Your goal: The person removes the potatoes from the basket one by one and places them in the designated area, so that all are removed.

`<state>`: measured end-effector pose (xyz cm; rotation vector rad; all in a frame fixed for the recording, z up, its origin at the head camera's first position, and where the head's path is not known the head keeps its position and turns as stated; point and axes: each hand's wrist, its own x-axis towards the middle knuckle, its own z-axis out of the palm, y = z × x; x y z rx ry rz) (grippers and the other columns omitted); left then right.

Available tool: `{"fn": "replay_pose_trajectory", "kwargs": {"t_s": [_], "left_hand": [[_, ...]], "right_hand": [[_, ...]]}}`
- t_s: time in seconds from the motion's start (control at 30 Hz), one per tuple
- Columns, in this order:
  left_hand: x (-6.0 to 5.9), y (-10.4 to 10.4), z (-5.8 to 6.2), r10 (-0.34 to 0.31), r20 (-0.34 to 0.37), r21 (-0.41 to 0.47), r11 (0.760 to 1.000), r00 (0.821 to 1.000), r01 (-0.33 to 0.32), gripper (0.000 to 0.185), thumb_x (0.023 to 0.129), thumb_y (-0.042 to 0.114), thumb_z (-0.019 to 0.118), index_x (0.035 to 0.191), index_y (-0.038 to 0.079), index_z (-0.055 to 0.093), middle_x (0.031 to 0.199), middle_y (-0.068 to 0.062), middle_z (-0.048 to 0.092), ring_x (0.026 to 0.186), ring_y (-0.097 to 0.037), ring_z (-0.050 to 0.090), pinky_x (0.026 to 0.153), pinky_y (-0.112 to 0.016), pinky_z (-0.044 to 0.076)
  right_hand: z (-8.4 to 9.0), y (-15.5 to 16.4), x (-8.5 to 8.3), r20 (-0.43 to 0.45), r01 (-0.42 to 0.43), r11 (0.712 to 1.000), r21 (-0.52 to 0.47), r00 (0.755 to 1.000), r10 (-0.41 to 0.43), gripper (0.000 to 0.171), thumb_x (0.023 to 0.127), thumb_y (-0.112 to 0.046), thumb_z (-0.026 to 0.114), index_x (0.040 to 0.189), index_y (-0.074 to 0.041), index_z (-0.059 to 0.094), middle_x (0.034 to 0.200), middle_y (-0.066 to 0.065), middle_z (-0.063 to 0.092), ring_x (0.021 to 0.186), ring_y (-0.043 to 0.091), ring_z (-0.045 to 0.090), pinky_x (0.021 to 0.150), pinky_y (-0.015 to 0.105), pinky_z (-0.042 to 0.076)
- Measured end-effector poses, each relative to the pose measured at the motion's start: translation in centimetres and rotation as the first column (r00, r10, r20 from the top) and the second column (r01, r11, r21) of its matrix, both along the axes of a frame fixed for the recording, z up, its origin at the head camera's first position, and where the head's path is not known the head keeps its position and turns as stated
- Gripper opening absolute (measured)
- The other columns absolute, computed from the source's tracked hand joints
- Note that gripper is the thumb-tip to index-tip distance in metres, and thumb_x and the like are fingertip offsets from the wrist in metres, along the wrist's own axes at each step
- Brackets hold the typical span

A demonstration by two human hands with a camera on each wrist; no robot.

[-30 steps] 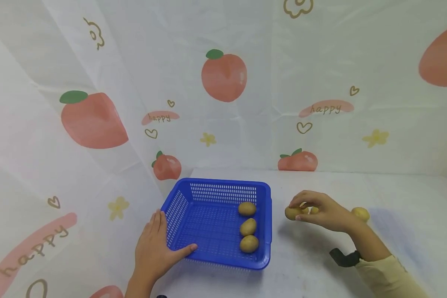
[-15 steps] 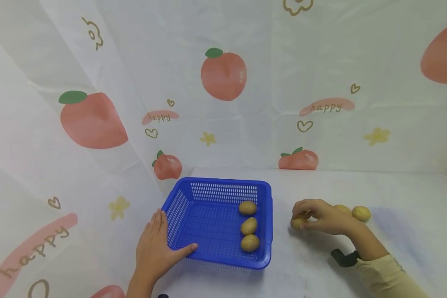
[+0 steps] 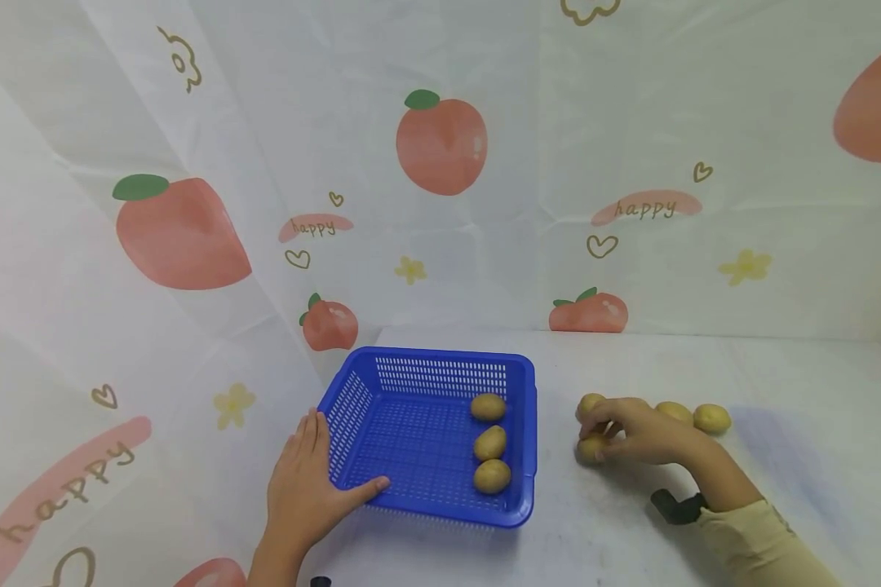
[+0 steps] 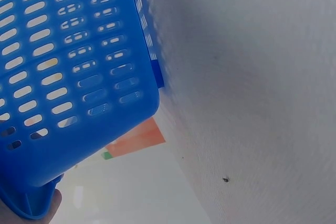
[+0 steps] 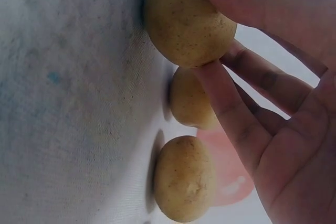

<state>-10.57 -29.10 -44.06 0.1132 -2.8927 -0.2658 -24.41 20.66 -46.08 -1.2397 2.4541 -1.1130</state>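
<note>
Head view — right hand (image 3: 635,428) pinches a potato (image 3: 590,447) on the counter (image 3: 778,505); left hand (image 3: 304,489) rests flat against the basket (image 3: 517,509). Step looks like pickup — next calls for a lift clear of neighbouring potatoes.

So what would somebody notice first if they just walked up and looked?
Probably the bright blue basket on the white table, with three potatoes lined up along its right side. The left hand rests on its near left corner. Just right of the basket, the right hand grips a potato on the table.
</note>
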Motion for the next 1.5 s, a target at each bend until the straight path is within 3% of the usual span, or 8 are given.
{"fn": "replay_pose_trajectory", "kwargs": {"t_s": [0.43,0.87,1.5], "left_hand": [[0.1,-0.1,-0.1,-0.002,-0.004,-0.003,1.0,1.0,0.002,0.148,0.07,0.095,0.066,0.164,-0.011,0.021,0.173,-0.03,0.021,0.161,-0.049,0.024,0.13,-0.065,0.024],[0.2,0.1,0.1,0.004,0.007,0.007,1.0,1.0,-0.004,0.148,0.071,0.095,0.065,0.165,-0.01,0.019,0.174,-0.03,0.019,0.161,-0.049,0.023,0.131,-0.065,0.023],[0.0,0.0,0.0,0.0,0.006,0.003,1.0,1.0,0.0,0.149,0.07,0.096,0.064,0.165,-0.01,0.019,0.174,-0.03,0.019,0.162,-0.049,0.022,0.131,-0.064,0.022]], "right_hand": [[0.5,0.5,0.0,0.082,-0.042,0.999,0.02,0.996,0.04,0.022,0.087,-0.007,0.084,0.107,-0.012,0.076,0.105,0.0,0.075,0.097,0.011,0.07,0.083,0.031,0.064],[1.3,0.6,0.1,0.18,-0.003,0.997,0.078,0.984,-0.011,0.022,0.09,-0.011,0.081,0.111,-0.008,0.075,0.111,0.001,0.073,0.101,0.014,0.07,0.089,0.032,0.063],[1.5,1.2,0.1,0.103,0.05,0.997,0.066,0.993,-0.056,0.023,0.092,-0.02,0.083,0.112,-0.012,0.074,0.11,-0.001,0.074,0.105,0.016,0.07,0.093,0.035,0.062]]}}
